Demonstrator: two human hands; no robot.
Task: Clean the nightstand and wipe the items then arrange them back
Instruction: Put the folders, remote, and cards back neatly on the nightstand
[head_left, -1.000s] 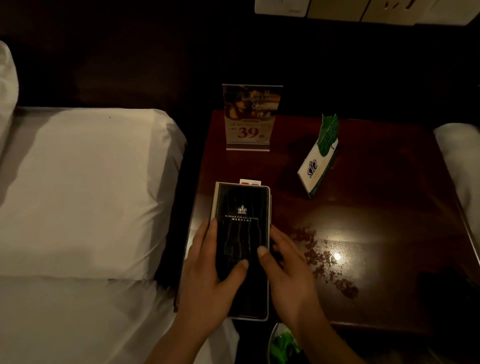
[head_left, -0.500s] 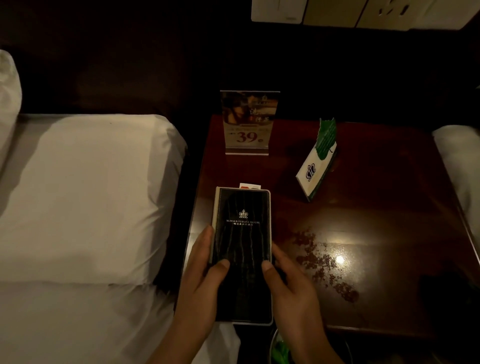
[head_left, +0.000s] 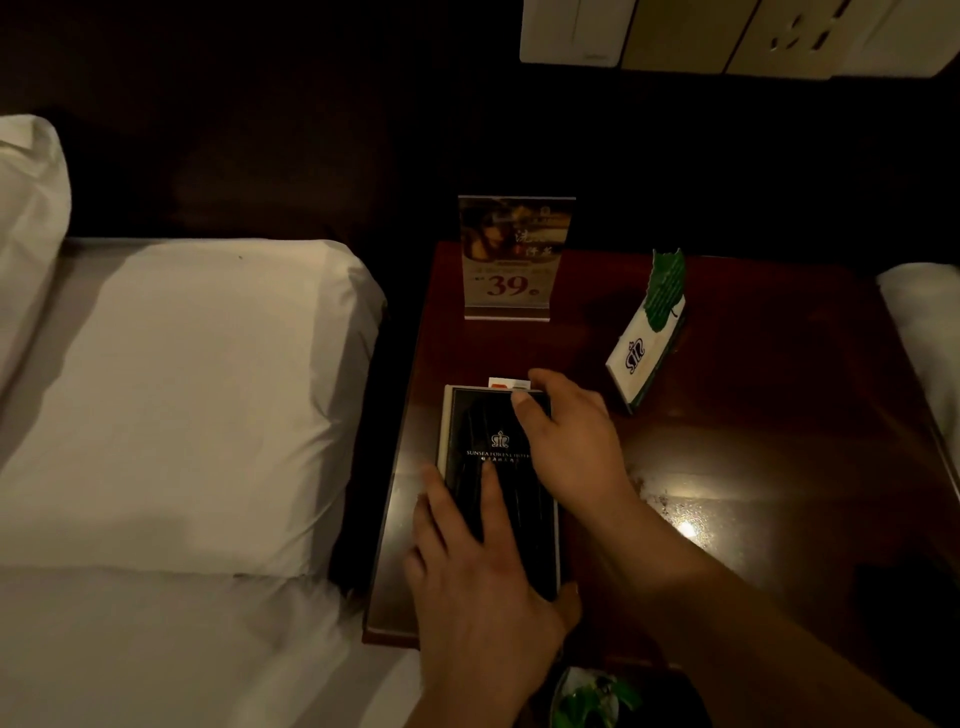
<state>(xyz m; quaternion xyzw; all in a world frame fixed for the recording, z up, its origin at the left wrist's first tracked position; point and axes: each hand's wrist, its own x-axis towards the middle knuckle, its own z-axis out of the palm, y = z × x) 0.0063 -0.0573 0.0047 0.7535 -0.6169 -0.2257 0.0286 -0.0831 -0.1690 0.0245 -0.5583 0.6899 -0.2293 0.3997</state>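
A black hotel folder (head_left: 498, 415) with a crown logo lies flat at the front left of the dark red nightstand (head_left: 753, 441). My left hand (head_left: 478, 587) lies across its near half, fingers toward its left edge and thumb at its lower right corner. My right hand (head_left: 571, 441) grips the folder's far right corner, thumb on the cover. A small white and red card (head_left: 501, 383) peeks out from under the folder's far edge. An acrylic sign (head_left: 511, 260) reading "39" stands at the back. A green and white tent card (head_left: 649, 332) leans to the right of it.
A white pillow (head_left: 182, 389) and bed lie close on the left, and another bed's edge (head_left: 930, 322) on the right. Speckled residue (head_left: 670, 499) marks the nightstand near a light glare. A switch panel (head_left: 675, 36) is on the wall. Something green (head_left: 592, 701) sits below the front edge.
My right hand has slid from the folder's near right side up to its far right corner. My left hand has moved further onto the cover. The folder now lies further onto the nightstand.
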